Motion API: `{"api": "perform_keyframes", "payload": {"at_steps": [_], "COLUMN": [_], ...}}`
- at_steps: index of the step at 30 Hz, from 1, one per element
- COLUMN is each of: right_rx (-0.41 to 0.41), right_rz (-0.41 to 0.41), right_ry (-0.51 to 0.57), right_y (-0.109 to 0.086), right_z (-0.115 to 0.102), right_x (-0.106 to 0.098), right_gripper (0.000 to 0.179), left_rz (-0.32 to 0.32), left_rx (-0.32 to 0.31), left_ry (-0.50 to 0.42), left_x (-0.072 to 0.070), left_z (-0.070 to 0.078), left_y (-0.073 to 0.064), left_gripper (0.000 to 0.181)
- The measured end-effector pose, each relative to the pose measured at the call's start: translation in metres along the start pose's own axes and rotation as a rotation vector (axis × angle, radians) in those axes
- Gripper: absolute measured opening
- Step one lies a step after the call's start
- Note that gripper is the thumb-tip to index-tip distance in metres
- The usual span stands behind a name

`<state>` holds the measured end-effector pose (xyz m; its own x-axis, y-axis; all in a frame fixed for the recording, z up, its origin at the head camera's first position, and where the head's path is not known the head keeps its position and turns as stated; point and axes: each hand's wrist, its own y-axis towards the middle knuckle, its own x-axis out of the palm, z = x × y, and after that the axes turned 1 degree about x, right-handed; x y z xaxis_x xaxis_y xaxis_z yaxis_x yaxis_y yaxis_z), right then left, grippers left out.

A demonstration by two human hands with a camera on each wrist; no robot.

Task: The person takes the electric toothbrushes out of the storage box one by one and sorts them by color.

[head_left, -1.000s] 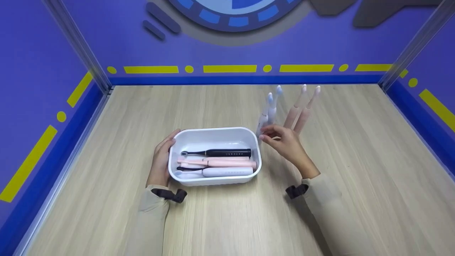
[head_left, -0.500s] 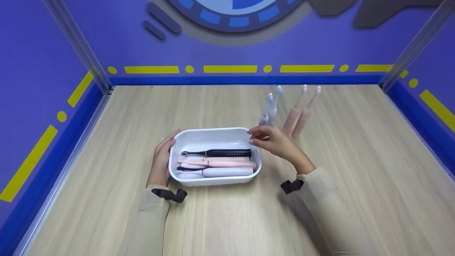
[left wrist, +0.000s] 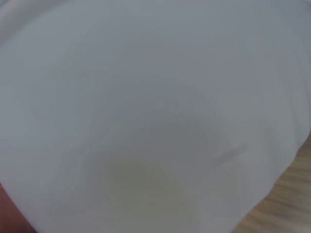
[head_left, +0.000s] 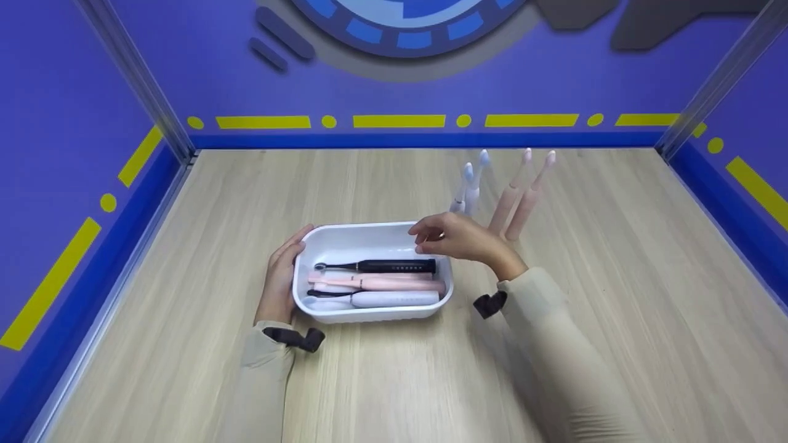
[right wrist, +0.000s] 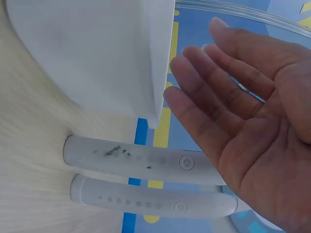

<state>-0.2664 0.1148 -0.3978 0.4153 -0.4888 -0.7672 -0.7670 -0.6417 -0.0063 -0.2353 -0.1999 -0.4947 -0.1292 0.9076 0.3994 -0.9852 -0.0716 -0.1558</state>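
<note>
A white plastic storage box (head_left: 372,314) sits on the table, and my left hand (head_left: 278,280) holds its left end, fingers bent around the back corner. In the left wrist view the white box wall (left wrist: 160,87) fills nearly everything. Inside lie several electric toothbrushes: a black toothbrush (head_left: 397,266), a pink toothbrush (head_left: 394,283) and a white toothbrush (head_left: 394,299) on top, others partly hidden. Over the box's back right corner hovers my right hand (head_left: 458,237), empty, its fingers loosely bent; the right wrist view shows nothing in the palm.
Right of the box stand two white toothbrushes (head_left: 472,191), partly hidden by my right hand. Beside them, two pink toothbrushes (head_left: 524,206) stand upright. Blue panels (head_left: 394,138) enclose the table at the back and sides.
My right hand has moved left, from the standing white toothbrushes to above the box's right corner. The left hand, box and toothbrushes stay where they were.
</note>
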Motion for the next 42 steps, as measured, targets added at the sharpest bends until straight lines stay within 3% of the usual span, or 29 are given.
{"api": "perform_keyframes", "payload": {"at_steps": [7,27,42], "right_rx": [-0.039,0.023,0.094], "right_rz": [-0.096,-0.303,-0.356], "right_ry": [-0.025,-0.062,-0.103], "right_y": [0.011,0.036,0.051], "right_z": [-0.008,-0.026,-0.03], "right_x": [0.0,0.009,0.018], "right_gripper": [0.031,0.033,0.035], "left_rz": [0.0,-0.007,-0.01], "left_rx": [-0.013,0.001,-0.011], "left_ry": [-0.001,-0.007,-0.011], "left_x": [-0.001,-0.002,0.0], "left_z": [-0.001,-0.001,0.0], "left_y": [0.0,0.001,0.002], "left_gripper": [0.044,0.045,0.044]}}
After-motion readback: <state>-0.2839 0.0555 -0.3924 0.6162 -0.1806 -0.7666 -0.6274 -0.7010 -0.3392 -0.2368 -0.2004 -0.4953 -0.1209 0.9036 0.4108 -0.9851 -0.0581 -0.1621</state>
